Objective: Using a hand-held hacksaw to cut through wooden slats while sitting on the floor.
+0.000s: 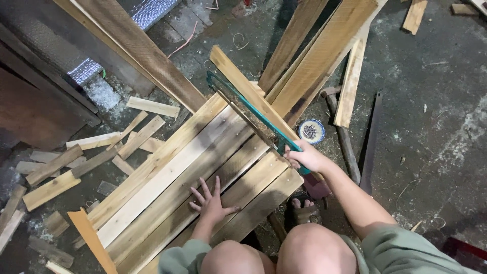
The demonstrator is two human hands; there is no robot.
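The teal-framed hacksaw [248, 114] lies slantwise along a narrow wooden strip [251, 91] that juts past the far edge of a slatted wooden panel [187, 172], its blade set against the strip's edge. The right hand [304, 156] is clenched around the saw's handle at the near end, the arm reaching in from the lower right. The left hand [209, 199] lies flat on the panel slats with fingers spread, grasping nothing, pressing the panel down beside the bare knees.

Judged from this pose, the cutting stroke is in hand: saw engaged on the strip, panel braced. Where the teeth actually bite is hard to make out from above, so how deep the cut runs cannot be told. The next stroke calls for a steady line along the frame's length, with the flat palm keeping its weight on the slats so the work does not shift.

Just beyond the saw hand a small round tin [311, 131] holding what look like nails sits on the floor, and a hammer [341, 129] lies beside it. Long boards [314, 45] lean in from the top. Off to the left, short wood offcuts [76, 162] are scattered over the dusty concrete floor [431, 127].
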